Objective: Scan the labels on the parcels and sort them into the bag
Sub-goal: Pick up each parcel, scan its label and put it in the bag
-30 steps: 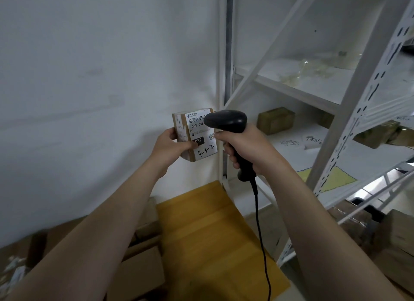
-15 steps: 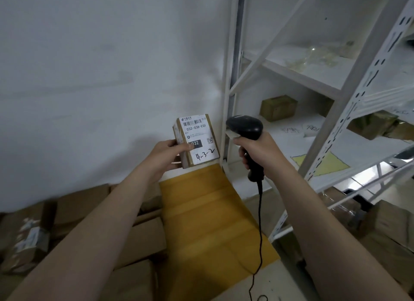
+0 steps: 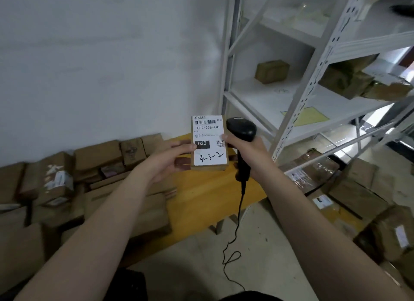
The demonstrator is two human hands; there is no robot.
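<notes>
A heap of brown boxes (image 3: 67, 188) lies along the white wall at the left, beside a yellow board (image 3: 201, 202). Above the board the left hand (image 3: 165, 161) holds the parcel (image 3: 209, 144) upright, fingers curled behind its left edge and thumb pressed on the label (image 3: 208, 132), which faces the camera and reads "4-3-2". Just right of it, the right hand (image 3: 253, 152) is wrapped round the handle of the black scanner (image 3: 242, 130), one fingertip at the parcel's right edge. The cable (image 3: 237, 222) hangs to the floor. Further right stands a white rack (image 3: 291, 121) holding a carton (image 3: 272, 71), with more cartons (image 3: 358, 195) below.
</notes>
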